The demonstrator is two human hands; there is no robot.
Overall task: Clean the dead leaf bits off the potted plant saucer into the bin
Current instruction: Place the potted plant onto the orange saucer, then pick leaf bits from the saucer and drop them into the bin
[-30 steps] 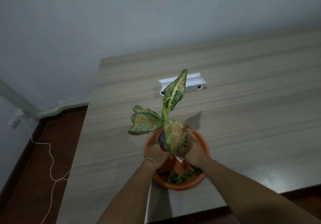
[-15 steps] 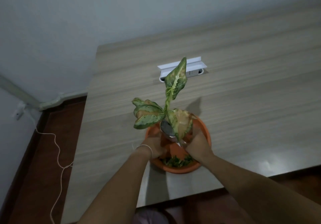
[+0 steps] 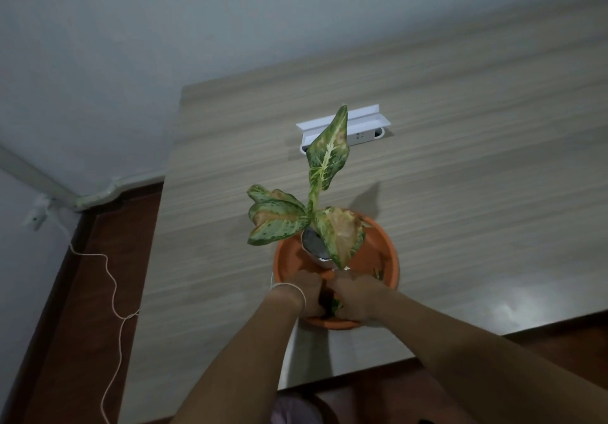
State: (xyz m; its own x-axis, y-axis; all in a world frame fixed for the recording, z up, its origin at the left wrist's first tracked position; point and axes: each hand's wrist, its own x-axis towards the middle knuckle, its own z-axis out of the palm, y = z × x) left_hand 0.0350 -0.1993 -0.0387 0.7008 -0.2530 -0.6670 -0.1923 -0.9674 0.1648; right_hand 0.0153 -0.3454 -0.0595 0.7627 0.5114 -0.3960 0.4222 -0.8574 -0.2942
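Note:
An orange saucer [image 3: 391, 252] stands near the front edge of the wooden table [image 3: 460, 176]. A small grey pot [image 3: 312, 245] holding a variegated plant [image 3: 325, 157] with browning leaves sits in the saucer's far half. Green leaf bits [image 3: 335, 305] lie in the near half, and a few more bits [image 3: 378, 272] rest by the right rim. My left hand [image 3: 309, 295] and my right hand [image 3: 357, 298] are side by side in the near half, fingers curled down around the pile from both sides. No bin is in view.
A white socket box [image 3: 362, 127] with its lid raised is set into the table behind the plant. To the left, a thin cord [image 3: 112, 292] runs across the dark floor to a wall outlet [image 3: 36, 219]. The table's left edge is close to the saucer.
Both hands have let go of the pot and dropped to the near half of the saucer, closing around the leaf bits. The pot now sits further back in the saucer.

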